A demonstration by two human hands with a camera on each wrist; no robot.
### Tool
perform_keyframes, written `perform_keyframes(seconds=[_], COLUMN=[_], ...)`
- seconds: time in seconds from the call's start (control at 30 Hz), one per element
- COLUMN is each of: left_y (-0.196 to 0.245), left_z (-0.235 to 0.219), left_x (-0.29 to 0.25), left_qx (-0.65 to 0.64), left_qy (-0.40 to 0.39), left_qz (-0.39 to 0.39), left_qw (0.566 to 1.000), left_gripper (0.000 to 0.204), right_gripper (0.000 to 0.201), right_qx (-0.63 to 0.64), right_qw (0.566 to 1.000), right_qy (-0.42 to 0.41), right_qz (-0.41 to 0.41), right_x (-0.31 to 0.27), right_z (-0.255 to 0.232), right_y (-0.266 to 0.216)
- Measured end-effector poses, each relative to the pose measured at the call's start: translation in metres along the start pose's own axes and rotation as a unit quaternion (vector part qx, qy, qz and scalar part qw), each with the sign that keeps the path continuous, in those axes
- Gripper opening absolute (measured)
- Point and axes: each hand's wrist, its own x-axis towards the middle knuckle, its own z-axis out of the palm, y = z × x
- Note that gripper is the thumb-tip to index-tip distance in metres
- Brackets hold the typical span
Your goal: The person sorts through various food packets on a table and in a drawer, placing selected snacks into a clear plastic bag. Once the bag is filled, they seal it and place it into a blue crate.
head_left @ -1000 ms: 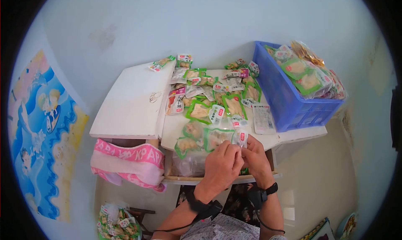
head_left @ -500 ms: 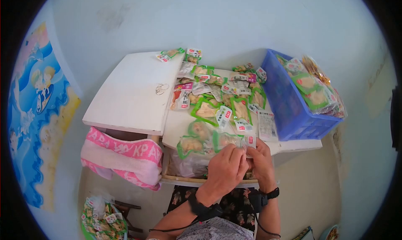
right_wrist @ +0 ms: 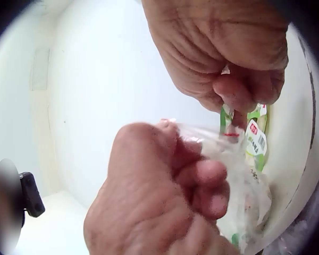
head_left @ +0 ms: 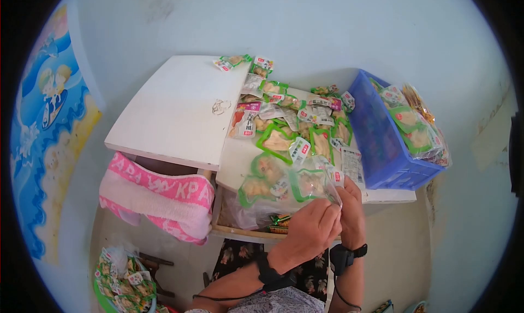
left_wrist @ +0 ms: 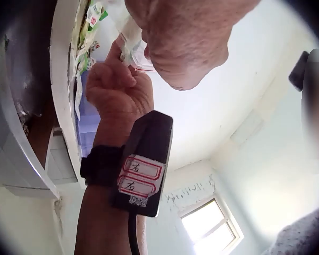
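A clear plastic bag (head_left: 284, 190) with several green-edged food packets in it lies over the table's front edge. My left hand (head_left: 312, 228) pinches the bag's right end with curled fingers. Close beside it, my right hand (head_left: 351, 206) grips the same end with thumb and fingers. The right wrist view shows the left hand (right_wrist: 154, 196) holding the clear film (right_wrist: 202, 133), with the right hand (right_wrist: 223, 53) above it. In the left wrist view the right hand (left_wrist: 119, 87) has its fingers bent at the film.
Loose packets (head_left: 277, 141) cover the table's middle. A blue crate (head_left: 382, 149) of packets stands at the right. Left are a raised white panel (head_left: 174, 105) and a pink towel (head_left: 155, 195) over a drawer. A filled basket (head_left: 102, 294) is on the floor.
The view has shifted, with the table's things turned slightly. Both hands still hold the bag's end, which now stands more spread out above the fingers, and more of the drawer's contents shows.
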Motion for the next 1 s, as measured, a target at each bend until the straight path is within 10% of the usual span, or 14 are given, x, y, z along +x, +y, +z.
perform_keyframes(seconds=[0.17,0.27,0.47,0.83,1.0], left_y=[-0.007,-0.008,-0.007,-0.007,-0.01], left_z=[0.0,-0.002,0.001,0.01,0.009], left_x=[-0.005,-0.002,-0.004,-0.014,-0.012], left_qx=[0.011,0.02,0.004,-0.014,-0.026], left_qy=[-0.015,-0.003,-0.018,-0.037,-0.045], left_qz=[-0.019,-0.026,-0.03,0.015,0.001], left_qw=[1.0,0.999,0.999,0.999,0.999], left_gripper=[0.02,0.02,0.019,0.017,0.014], right_gripper=[0.019,0.018,0.014,0.016,0.032], right_qx=[0.009,-0.329,-0.127,-0.011,-0.347], right_qw=[1.0,0.922,0.988,0.999,0.902], right_qy=[0.008,0.072,0.072,-0.006,-0.061], right_qz=[-0.007,-0.192,-0.039,-0.049,-0.251], right_x=[-0.001,0.008,-0.011,-0.016,0.004], right_z=[0.012,-0.018,-0.004,0.027,-0.002], right_y=[-0.004,0.014,-0.024,0.0,0.031])
